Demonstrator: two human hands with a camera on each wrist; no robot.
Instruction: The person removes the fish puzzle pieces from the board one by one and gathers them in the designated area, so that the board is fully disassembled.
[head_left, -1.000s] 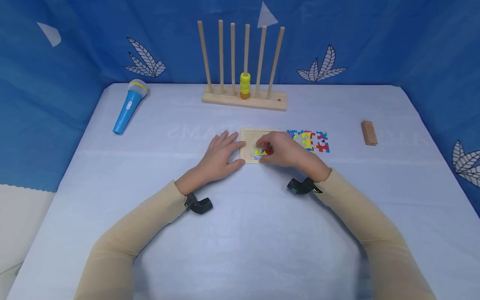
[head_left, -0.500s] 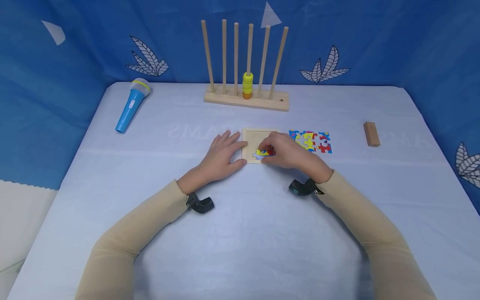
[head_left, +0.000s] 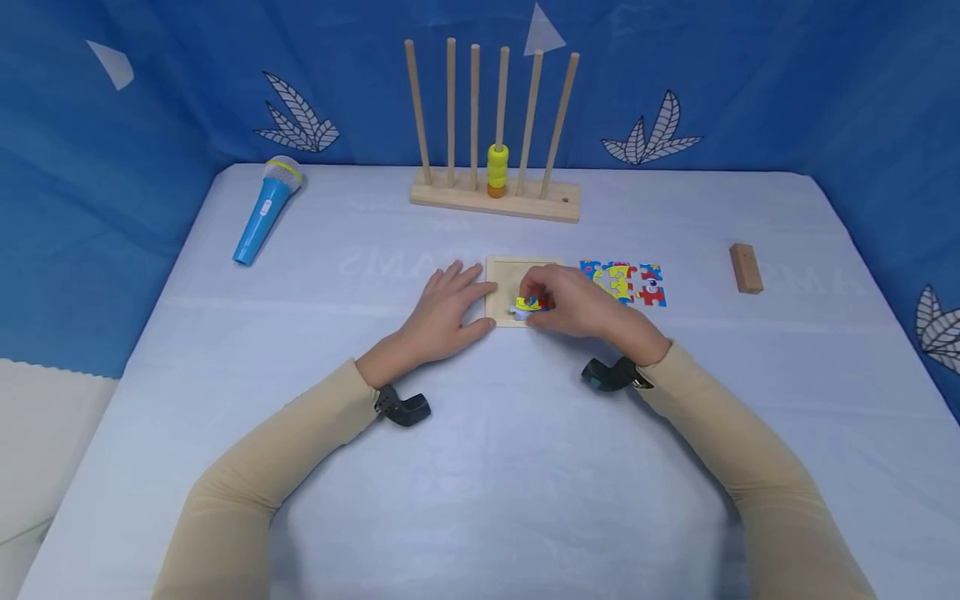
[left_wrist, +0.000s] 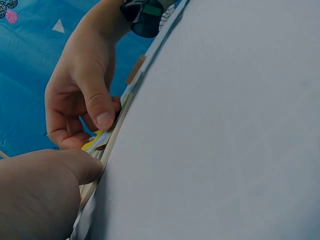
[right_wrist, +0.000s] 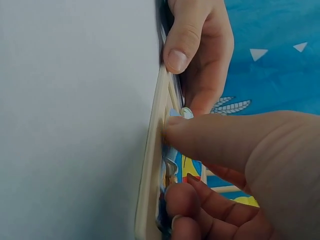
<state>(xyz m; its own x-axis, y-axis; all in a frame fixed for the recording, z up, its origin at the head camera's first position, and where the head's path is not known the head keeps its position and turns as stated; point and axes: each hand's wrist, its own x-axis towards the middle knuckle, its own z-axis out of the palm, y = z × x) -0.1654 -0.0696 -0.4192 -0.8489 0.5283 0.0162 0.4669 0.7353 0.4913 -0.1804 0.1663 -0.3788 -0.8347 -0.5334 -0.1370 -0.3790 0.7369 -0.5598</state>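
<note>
My left hand [head_left: 442,317] lies with its fingers spread, thumb and index fingertip at the left rim of a shallow wooden puzzle tray [head_left: 498,279]. Over the tray, my right hand [head_left: 576,302] pinches a jigsaw piece [head_left: 522,310] in yellow and light blue, with curled fingers and thumb. More colour, red and blue, shows beneath those fingers; the hand covers the tray's right part. From the right wrist, yellow and red printed pieces [right_wrist: 190,170] appear between thumb and fingers, inside the tray's rim [right_wrist: 151,160]. Joined jigsaw pieces [head_left: 618,282] lie on the table just right of the tray.
Behind the tray stands a wooden peg rack [head_left: 495,202] with tall rods and yellow and orange beads [head_left: 497,171] on one. A blue toy microphone [head_left: 264,212] lies at back left, a small wooden block [head_left: 746,268] at right. Blue cloth [head_left: 465,100] hangs around the table.
The pinched piece has shifted slightly right within the tray and tipped up, showing more yellow. My left hand stays at the rim. The whole head view has drifted a little.
</note>
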